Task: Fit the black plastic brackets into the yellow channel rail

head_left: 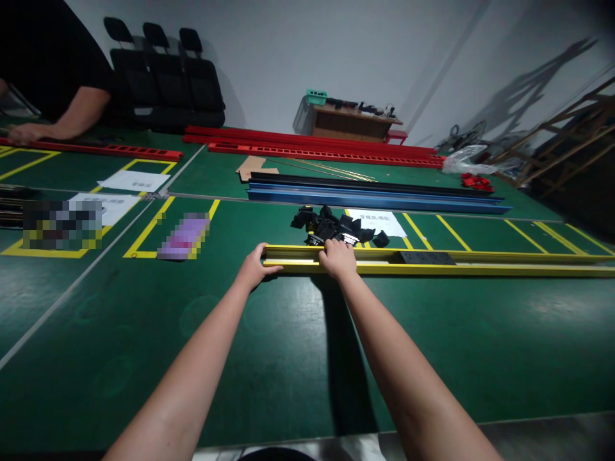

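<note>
A long yellow channel rail (pixel 500 269) lies across the green table with its open side up. My left hand (pixel 252 266) grips its left end, the thumb along the near wall and the fingers at the far wall. A short way to the right, my right hand (pixel 340 258) is closed over the channel, its fingers curled down; the fingertips and anything under them are hidden. Farther right, a flat dark plate (pixel 426 257) sits inside the channel. Just behind the rail is a loose pile of small black parts (pixel 328 224), close to my right hand.
Blue and black rails (pixel 375 196) lie behind the pile, with red rails (pixel 327 148) farther back. Printed sheets (pixel 377 221) and yellow tape outlines mark the green table (pixel 230 358). At the far left, another person's hand (pixel 29 133) rests by a red rail.
</note>
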A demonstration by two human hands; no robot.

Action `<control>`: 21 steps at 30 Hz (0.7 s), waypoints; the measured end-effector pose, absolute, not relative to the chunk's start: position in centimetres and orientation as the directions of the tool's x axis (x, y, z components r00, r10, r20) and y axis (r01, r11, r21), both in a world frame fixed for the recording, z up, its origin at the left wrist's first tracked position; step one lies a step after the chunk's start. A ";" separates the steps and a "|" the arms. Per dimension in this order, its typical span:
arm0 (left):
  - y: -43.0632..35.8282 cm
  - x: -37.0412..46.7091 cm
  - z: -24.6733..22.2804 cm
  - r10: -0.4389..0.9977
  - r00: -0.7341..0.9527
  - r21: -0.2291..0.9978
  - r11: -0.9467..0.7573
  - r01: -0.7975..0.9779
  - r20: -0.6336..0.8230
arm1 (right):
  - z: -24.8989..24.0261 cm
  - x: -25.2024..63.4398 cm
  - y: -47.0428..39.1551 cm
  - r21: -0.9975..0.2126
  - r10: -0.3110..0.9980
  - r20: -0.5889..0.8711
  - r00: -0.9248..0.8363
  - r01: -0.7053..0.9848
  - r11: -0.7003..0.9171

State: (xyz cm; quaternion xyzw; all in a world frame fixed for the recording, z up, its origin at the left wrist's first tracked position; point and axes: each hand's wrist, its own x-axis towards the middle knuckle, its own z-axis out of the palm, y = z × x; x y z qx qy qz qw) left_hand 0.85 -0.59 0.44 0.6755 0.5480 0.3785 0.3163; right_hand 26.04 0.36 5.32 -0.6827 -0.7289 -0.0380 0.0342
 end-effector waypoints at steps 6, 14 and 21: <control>-0.7 0.9 0.7 0.982 0.107 0.843 -0.191 0.502 0.158 | 5.1 26.1 0.2 0.011 0.987 0.152 -0.058 0.998 0.057; -0.6 0.9 0.6 0.980 0.103 0.839 -0.198 0.506 0.169 | 4.8 26.0 0.1 0.005 0.978 0.205 -0.043 0.999 0.043; -0.5 0.8 0.3 0.978 0.110 0.830 -0.206 0.517 0.175 | 4.6 25.8 -0.6 -0.030 0.932 0.362 -0.003 0.999 0.015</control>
